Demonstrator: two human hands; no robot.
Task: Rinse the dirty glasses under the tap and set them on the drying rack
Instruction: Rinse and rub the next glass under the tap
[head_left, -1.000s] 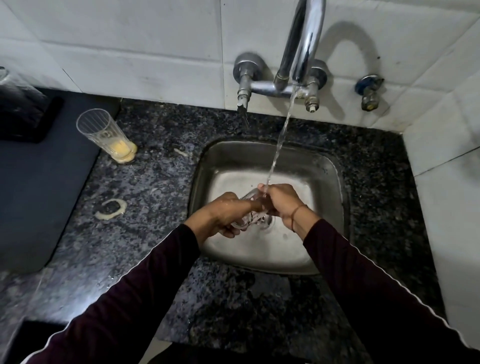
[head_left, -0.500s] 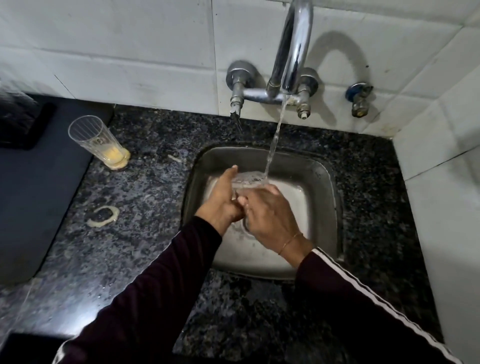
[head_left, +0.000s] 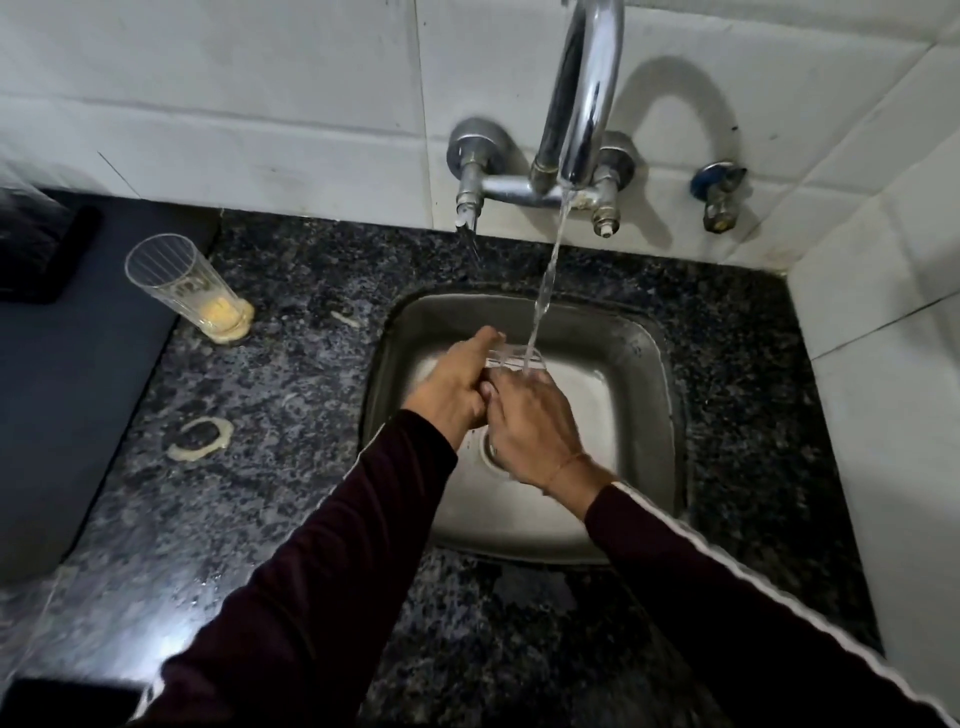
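Observation:
A clear glass stands upright over the steel sink, its mouth under the stream from the chrome tap. My left hand holds its left side and my right hand wraps round it from the front, so only the rim shows. A second ribbed glass with yellow residue at the bottom stands on the counter at the left.
Dark granite counter surrounds the sink, with a yellowish ring stain and a small smear. A dark mat lies at far left. White tiled walls close in behind and on the right, with a spare valve.
The glass has gone from lying tipped low in the basin between both hands to being held upright and higher, its mouth under the stream. The view has shifted slightly closer.

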